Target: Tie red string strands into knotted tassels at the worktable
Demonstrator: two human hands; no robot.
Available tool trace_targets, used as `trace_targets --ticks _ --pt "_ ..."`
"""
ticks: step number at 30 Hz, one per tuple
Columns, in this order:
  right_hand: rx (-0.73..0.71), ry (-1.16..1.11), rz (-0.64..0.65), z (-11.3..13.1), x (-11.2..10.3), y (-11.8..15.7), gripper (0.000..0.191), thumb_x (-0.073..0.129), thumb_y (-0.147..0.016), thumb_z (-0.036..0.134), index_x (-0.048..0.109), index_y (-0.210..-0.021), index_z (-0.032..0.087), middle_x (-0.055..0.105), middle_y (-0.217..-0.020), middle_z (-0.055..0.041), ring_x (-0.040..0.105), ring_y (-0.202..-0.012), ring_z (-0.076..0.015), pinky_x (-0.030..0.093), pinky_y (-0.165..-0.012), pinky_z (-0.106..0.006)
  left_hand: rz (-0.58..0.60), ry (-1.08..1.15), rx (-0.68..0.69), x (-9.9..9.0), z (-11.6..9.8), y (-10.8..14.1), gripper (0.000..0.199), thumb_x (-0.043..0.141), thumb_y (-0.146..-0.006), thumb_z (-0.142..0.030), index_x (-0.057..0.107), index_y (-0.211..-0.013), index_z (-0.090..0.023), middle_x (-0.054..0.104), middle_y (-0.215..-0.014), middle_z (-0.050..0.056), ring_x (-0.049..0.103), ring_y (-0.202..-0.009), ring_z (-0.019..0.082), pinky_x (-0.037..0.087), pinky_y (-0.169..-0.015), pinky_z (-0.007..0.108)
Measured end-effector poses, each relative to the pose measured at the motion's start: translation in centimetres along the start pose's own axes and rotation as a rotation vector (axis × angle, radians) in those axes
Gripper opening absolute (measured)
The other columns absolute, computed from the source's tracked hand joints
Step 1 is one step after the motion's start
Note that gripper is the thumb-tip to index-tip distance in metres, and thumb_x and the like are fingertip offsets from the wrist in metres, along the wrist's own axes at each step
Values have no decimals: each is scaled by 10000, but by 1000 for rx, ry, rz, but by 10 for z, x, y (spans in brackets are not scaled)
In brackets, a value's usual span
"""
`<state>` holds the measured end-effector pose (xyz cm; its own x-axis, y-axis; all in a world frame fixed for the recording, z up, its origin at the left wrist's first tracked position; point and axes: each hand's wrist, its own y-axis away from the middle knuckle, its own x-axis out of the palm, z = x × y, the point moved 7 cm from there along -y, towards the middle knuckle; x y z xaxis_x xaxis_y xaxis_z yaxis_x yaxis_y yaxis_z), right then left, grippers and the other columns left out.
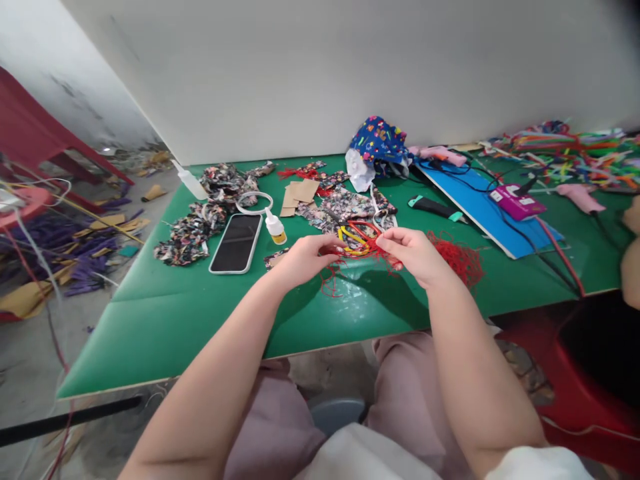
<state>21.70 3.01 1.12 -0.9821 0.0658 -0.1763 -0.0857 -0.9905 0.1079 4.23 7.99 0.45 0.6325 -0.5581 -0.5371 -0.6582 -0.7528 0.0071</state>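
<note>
Over the front middle of the table, my left hand point(316, 256) is closed in a pinch, with red threads point(330, 283) hanging at its fingertips. My right hand point(411, 252) pinches a small tuft of the same red threads, thumb and forefinger together. Just beyond my fingers lie tools with yellow handles point(345, 239) and red handles point(369, 229), partly overlapping. A loose heap of red threads point(457, 261) spreads to the right of my right hand. Behind the tools is flowered fabric point(345, 205).
Left of my hands are a phone point(236, 244), a small glue bottle point(275, 228), a white ring point(254, 195) and bunched flowered fabric point(193, 230). At right are a box cutter point(435, 208), a blue board point(475, 200), a purple box point(517, 201) and a pink glue gun point(580, 197) with cables.
</note>
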Motion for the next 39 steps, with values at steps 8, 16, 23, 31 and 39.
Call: trace_targets --ticks 8,16,23,31,39 --pt "-28 68 121 4 18 2 237 576 -787 418 606 -777 183 473 -464 54 445 -418 -69 400 -452 -210 -18 49 -42 12 -6 3 261 504 -812 -246 658 -1010 -177 692 -807 25 613 -601 131 483 -606 251" --pt "-30 322 152 1 29 4 265 602 -742 445 615 -734 180 583 -686 13 501 -618 -100 389 -571 -240 -147 195 -16 8 0 9 292 533 -819 -274 656 -1060 -166 700 -935 59 631 -817 169 477 -731 277" --pt "-60 563 224 -2 37 4 287 524 -801 422 616 -680 179 526 -574 30 434 -544 -97 295 -537 -254 -208 395 -48 11 10 8 306 605 -767 -323 666 -1000 -134 691 -775 48 634 -731 157 489 -710 285" --pt "-76 671 223 -2 27 2 159 515 -816 304 640 -768 219 675 -779 7 568 -699 -139 385 -647 -266 -270 195 -36 6 9 13 275 576 -794 -350 680 -964 -160 690 -739 31 642 -695 154 492 -670 268" --pt "-96 723 237 -4 28 2 137 530 -815 287 655 -836 235 705 -875 3 615 -784 -151 410 -689 -261 -236 278 -19 10 6 8 236 601 -771 -279 674 -953 -147 704 -875 52 642 -789 153 493 -751 280"
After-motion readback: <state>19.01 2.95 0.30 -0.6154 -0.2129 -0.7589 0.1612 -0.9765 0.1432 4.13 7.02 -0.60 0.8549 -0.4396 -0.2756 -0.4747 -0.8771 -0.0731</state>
